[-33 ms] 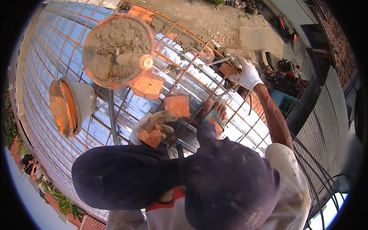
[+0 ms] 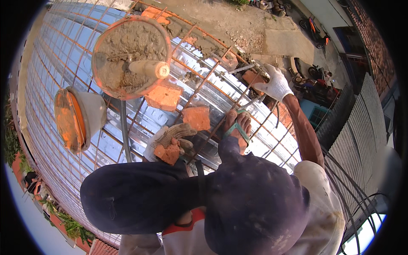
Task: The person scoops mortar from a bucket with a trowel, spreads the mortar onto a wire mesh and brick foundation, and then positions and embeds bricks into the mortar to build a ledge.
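Note:
My left hand (image 2: 160, 139), in a knitted work glove with bare fingertips showing, is closed round a broken piece of orange brick (image 2: 169, 154) beside my knee. Out at the edge, my right hand (image 2: 276, 85) wears a white glove, its thumb and fingers spanning the end of a brick (image 2: 253, 78) laid by the rods. Grey mortar (image 2: 140, 36) fills a round bucket (image 2: 97, 63), and a tool with a thick pale handle (image 2: 146, 68) lies in it. Two more brick pieces, one squarish (image 2: 196, 117) and one larger (image 2: 163, 96), rest between the bucket and my left hand.
A grid of rusty steel rods (image 2: 204, 80) covers shiny metal sheeting (image 2: 187, 95). My sandalled foot (image 2: 239, 125) stands on it. A grey bucket with an orange-stained face (image 2: 95, 111) sits left. Beyond the edge lie lower ground (image 2: 289, 40), motorbikes, a corrugated roof (image 2: 361, 123) and black cables (image 2: 346, 182).

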The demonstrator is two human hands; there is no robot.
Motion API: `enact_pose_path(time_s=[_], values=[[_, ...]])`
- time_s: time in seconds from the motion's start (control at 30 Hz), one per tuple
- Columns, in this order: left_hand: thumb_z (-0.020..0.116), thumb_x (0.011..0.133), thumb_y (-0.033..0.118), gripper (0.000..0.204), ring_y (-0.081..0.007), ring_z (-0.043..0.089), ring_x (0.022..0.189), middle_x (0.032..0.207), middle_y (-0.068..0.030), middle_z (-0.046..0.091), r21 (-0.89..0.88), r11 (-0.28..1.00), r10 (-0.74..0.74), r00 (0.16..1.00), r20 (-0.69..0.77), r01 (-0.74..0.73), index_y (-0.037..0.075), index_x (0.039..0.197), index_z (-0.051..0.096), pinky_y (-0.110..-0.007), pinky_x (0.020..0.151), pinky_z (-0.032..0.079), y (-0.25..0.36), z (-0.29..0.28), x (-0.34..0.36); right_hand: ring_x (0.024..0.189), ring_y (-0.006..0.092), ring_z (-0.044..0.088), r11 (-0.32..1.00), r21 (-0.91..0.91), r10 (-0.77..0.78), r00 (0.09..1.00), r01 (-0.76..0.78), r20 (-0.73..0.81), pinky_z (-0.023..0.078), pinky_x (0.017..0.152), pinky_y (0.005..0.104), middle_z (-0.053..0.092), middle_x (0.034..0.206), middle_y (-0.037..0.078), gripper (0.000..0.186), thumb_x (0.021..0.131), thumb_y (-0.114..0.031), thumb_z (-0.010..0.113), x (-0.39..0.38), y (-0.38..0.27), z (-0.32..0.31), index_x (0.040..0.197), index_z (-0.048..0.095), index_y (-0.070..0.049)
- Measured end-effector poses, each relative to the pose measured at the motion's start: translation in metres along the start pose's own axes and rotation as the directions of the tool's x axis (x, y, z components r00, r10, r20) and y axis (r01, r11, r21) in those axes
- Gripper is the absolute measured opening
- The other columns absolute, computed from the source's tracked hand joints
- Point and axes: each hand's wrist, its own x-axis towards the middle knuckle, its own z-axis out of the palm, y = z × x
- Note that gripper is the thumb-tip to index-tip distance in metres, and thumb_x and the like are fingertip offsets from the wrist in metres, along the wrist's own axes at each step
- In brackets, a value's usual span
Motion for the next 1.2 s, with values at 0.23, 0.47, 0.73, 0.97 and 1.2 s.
enact_pose_path(time_s=[0.23, 0.47, 0.73, 0.97, 1.2], values=[[0.047, 0.113, 0.042, 0.065, -0.0416, 0.073, 0.11, 0.131, -0.0256, 0.069, 0.012, 1.0, -0.023, 1.0, -0.012, 0.023, -0.007, 0.156, 0.046, -0.046, 0.089, 0.064, 0.004, 0.006, 0.005, 0.124, 0.0269, 0.069, 0.884, 0.444, 0.219, 0.968, -0.144, -0.122, 0.054, 0.106, 0.0379, 0.072, 0.134, 0.017, 0.063, 0.095, -0.034, 0.079, -0.028, 0.068, 0.018, 0.145, 0.061, 0.0], [0.047, 0.113, 0.042, 0.065, -0.0418, 0.073, 0.11, 0.13, -0.0256, 0.07, 0.015, 1.0, -0.024, 1.0, 0.001, 0.024, -0.007, 0.156, 0.046, -0.046, 0.09, 0.064, 0.004, 0.015, 0.011, 0.119, 0.0394, 0.071, 0.978, -0.194, -0.034, 0.975, 0.078, 0.221, 0.056, 0.101, 0.0503, 0.075, 0.123, 0.02, 0.085, 0.066, -0.04, 0.088, 0.021, -0.002, -0.013, 0.141, 0.064, -0.008], [0.047, 0.113, 0.042, 0.065, -0.042, 0.073, 0.11, 0.128, -0.0256, 0.071, -0.007, 1.0, -0.002, 1.0, 0.031, 0.003, -0.007, 0.156, 0.046, -0.046, 0.09, 0.064, -0.004, 0.002, 0.006, 0.107, 0.0389, 0.074, 0.995, -0.01, -0.1, 0.989, 0.102, 0.106, 0.057, 0.095, 0.0483, 0.076, 0.115, 0.019, 0.077, 0.063, -0.036, 0.091, 0.03, 0.012, 0.012, 0.132, 0.069, -0.007], [0.047, 0.113, 0.042, 0.065, -0.0421, 0.073, 0.11, 0.127, -0.0255, 0.071, 0.048, 0.999, 0.015, 1.0, -0.011, -0.014, -0.008, 0.156, 0.046, -0.047, 0.09, 0.065, 0.001, 0.008, -0.001, 0.107, 0.039, 0.074, 0.989, -0.142, -0.023, 0.99, 0.043, 0.14, 0.057, 0.094, 0.047, 0.077, 0.11, 0.018, 0.07, 0.06, -0.031, 0.095, 0.028, -0.014, 0.012, 0.12, 0.07, -0.005], [0.047, 0.113, 0.044, 0.066, -0.0429, 0.073, 0.11, 0.121, -0.0253, 0.072, 0.004, 1.0, -0.017, 0.998, 0.068, 0.016, -0.008, 0.155, 0.047, -0.049, 0.09, 0.065, 0.005, -0.009, 0.002, 0.099, 0.0358, 0.075, 0.985, 0.098, -0.166, 0.943, 0.144, 0.287, 0.058, 0.086, 0.0451, 0.077, 0.104, 0.018, 0.056, 0.063, -0.027, 0.093, 0.046, 0.012, 0.006, 0.113, 0.075, -0.007]])
